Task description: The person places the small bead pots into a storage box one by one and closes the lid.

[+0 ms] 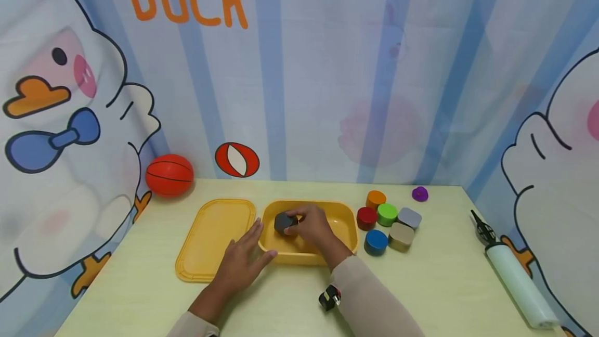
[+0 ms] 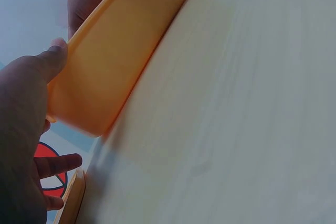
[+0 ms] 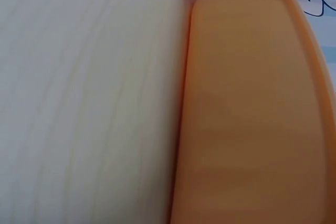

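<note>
A yellow plastic container (image 1: 299,260) stands on the table, its long wall close up in the left wrist and right wrist views. Inside its left half, my right hand (image 1: 314,227) pinches a black block (image 1: 283,222) with flat sides between thumb and fingers. My left hand (image 1: 239,260) lies at the container's left end, fingers extended and thumb (image 2: 56,56) at the rim. To the left is a flat yellow lid (image 1: 216,238), partly behind the left hand's fingers. In the right wrist view the container wall hides the right hand and the block.
Right of the container sit red (image 1: 367,218), orange (image 1: 376,199), green (image 1: 387,214), blue (image 1: 376,242), grey (image 1: 409,218) and tan (image 1: 401,237) blocks. Behind them is a small purple object (image 1: 419,194). A red ball (image 1: 169,176) rests back left; a pale green cylinder (image 1: 521,285) lies far right.
</note>
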The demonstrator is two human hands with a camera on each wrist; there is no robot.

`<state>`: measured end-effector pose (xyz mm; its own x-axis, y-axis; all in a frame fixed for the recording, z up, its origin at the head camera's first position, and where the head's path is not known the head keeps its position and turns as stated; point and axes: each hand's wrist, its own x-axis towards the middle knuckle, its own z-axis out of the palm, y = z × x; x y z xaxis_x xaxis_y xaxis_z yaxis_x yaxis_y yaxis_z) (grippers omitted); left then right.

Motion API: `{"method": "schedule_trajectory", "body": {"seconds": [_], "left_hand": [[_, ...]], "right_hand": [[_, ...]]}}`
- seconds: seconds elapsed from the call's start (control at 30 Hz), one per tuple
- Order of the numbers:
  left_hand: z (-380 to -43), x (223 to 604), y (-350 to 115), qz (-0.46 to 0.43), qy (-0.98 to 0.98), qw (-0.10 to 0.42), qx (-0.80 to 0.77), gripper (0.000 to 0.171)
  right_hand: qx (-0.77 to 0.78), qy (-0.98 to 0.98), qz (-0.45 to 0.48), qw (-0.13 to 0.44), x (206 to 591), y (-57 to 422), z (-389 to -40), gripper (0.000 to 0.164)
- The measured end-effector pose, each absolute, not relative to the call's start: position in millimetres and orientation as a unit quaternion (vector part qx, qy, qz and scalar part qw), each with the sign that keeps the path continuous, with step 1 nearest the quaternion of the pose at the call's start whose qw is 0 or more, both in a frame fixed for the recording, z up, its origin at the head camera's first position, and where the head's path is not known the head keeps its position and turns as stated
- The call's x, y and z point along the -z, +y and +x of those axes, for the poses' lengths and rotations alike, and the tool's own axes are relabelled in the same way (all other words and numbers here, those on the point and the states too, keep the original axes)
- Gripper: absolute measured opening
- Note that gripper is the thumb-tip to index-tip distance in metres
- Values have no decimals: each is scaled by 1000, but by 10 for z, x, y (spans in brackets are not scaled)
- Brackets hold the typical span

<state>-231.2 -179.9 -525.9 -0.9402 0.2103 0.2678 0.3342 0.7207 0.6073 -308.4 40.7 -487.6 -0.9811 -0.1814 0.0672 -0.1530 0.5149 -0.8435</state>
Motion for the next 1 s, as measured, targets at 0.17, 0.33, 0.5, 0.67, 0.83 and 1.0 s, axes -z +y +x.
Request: {"method": "schedule_trajectory", "body": {"seconds": [0.17, 0.33, 0.5, 0.67, 0.83, 1.0], "left_hand": [[-2306, 5250, -1805, -150, -921, 93, 347, 83], [-2312, 5268, -1818, -150, -920, 96, 350, 83], [-2314, 5285, -1825, -150, -920, 95, 349, 83], [-2305, 5286, -1822, -149, -919, 96, 352, 83], [-2302, 5273, -1811, -151, -918, 99, 352, 83], [-2301, 5262, -1802, -152, -916, 96, 359, 83]], "right_hand": [[481, 872, -84, 24, 4870, 389, -3064, 40], [474, 876, -84, 26, 4887, 358, -3064, 42], [468, 879, -91, 30, 4891, 339, -3054, 42], [472, 876, -94, 37, 4898, 340, -3061, 42], [467, 878, -95, 34, 4881, 343, -3053, 41], [458, 882, -106, 32, 4902, 340, -3060, 43]]}}
